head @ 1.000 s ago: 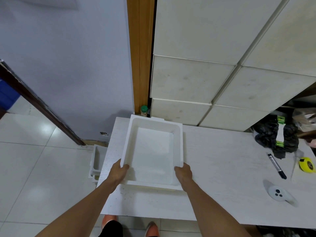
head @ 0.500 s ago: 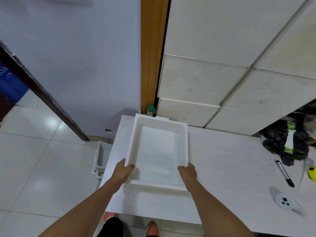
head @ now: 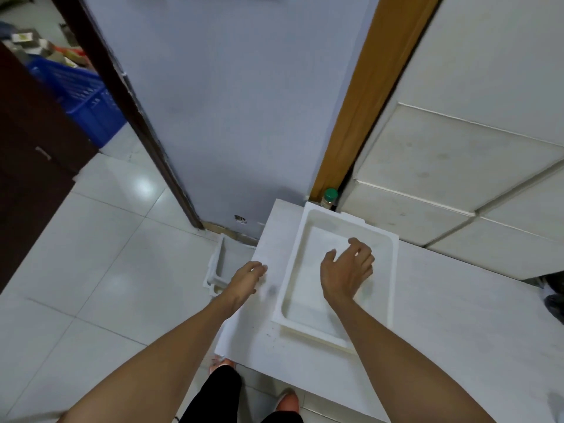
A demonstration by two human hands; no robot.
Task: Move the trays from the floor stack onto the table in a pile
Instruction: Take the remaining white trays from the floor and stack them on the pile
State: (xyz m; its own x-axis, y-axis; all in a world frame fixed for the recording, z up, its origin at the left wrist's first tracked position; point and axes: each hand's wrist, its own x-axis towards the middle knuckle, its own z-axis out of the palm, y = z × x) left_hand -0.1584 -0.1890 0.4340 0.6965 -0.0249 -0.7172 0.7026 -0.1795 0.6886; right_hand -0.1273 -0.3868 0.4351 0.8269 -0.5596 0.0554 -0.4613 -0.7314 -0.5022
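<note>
A white tray (head: 384, 270) lies on the white table (head: 442, 331) near its left end, seemingly stacked on another tray whose rim shows below it. My right hand (head: 346, 271) hovers above the tray's inside, fingers spread and holding nothing. My left hand (head: 245, 277) is at the table's left edge, fingers loosely apart and empty. On the floor left of the table sits the floor stack of white trays (head: 218, 267), partly hidden by the table.
A green-capped bottle (head: 329, 198) stands behind the tray by the wooden door frame (head: 363, 96). A blue crate (head: 79, 99) and dark cabinet (head: 27, 154) are at far left. Black bags (head: 554, 296) lie at the right edge.
Both hands have let go of the tray, which now rests on the table. My left hand moved left to the table edge and the view swung left.
</note>
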